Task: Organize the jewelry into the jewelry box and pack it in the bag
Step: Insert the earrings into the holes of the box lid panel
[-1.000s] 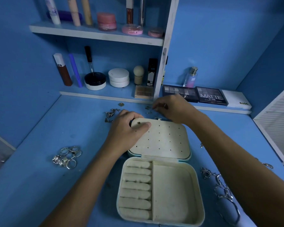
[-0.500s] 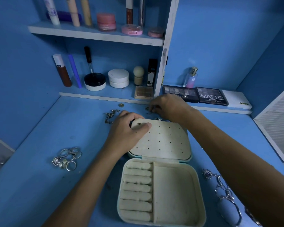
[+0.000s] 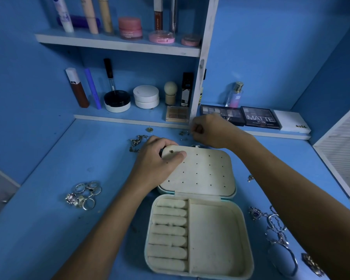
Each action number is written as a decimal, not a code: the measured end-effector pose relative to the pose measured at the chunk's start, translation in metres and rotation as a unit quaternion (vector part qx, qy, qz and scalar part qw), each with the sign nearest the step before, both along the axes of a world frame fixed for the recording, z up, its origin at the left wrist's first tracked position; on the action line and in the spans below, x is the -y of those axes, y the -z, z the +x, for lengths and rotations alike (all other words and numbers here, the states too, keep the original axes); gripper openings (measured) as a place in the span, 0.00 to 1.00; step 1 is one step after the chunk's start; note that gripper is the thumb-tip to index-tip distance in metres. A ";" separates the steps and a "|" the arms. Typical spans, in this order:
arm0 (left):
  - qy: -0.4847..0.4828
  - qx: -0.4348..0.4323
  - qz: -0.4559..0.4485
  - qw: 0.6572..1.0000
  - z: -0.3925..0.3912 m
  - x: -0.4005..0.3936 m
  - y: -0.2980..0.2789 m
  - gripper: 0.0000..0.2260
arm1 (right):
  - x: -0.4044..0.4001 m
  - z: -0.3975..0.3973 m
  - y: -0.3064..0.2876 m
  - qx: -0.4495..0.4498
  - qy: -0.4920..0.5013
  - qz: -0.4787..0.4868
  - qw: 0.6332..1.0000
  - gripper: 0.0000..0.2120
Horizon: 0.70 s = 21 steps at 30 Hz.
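A cream jewelry box (image 3: 216,239) lies open on the blue desk, its perforated lid panel (image 3: 202,170) folded back. One small stud (image 3: 171,151) sits in a hole at the lid's far left corner. My left hand (image 3: 158,164) grips that corner, thumb on the panel. My right hand (image 3: 208,130) is behind the box with fingers curled, pinching at small earrings (image 3: 183,133); what it pinches is too small to tell. Several rings (image 3: 84,195) lie at the left, a chain (image 3: 136,142) behind my left hand, and bracelets and necklaces (image 3: 277,229) at the right.
Cosmetics fill two shelves at the back. Eyeshadow palettes (image 3: 259,118) and a perfume bottle (image 3: 234,94) sit on the ledge behind my right hand. A small gold disc (image 3: 149,129) lies near the ledge. A white slatted panel (image 3: 343,158) stands at the right.
My right hand has shifted slightly left and back toward the small earrings by the ledge. My left hand keeps its hold on the lid corner.
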<state>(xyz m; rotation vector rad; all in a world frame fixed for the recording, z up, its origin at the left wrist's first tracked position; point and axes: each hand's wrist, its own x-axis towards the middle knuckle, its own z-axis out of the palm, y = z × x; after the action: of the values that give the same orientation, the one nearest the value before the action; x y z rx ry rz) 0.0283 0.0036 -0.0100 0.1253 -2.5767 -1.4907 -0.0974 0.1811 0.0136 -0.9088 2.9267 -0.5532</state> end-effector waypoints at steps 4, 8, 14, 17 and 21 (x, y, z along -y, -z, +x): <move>0.004 0.000 0.002 1.000 0.000 0.000 0.000 0.10 | -0.004 0.006 -0.005 0.027 0.038 -0.071 0.996 0.04; 0.007 0.001 0.006 1.000 0.000 0.000 -0.001 0.09 | -0.009 0.013 -0.003 0.059 0.078 -0.139 0.985 0.03; 0.009 -0.002 0.011 1.000 0.001 -0.001 -0.002 0.06 | -0.016 0.018 -0.003 0.093 0.091 -0.166 0.977 0.05; 0.010 -0.004 0.007 1.000 0.001 -0.001 -0.002 0.05 | -0.021 0.017 -0.002 0.109 0.098 -0.172 0.974 0.09; 0.015 -0.010 0.013 1.000 0.000 0.000 -0.001 0.05 | -0.027 0.020 -0.001 0.148 0.107 -0.206 0.961 0.09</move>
<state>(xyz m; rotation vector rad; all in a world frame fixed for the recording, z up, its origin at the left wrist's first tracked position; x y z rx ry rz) 0.0283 0.0037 -0.0094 0.0757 -2.5548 -1.5278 -0.0775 0.2085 0.0142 -0.4716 2.6914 -1.2287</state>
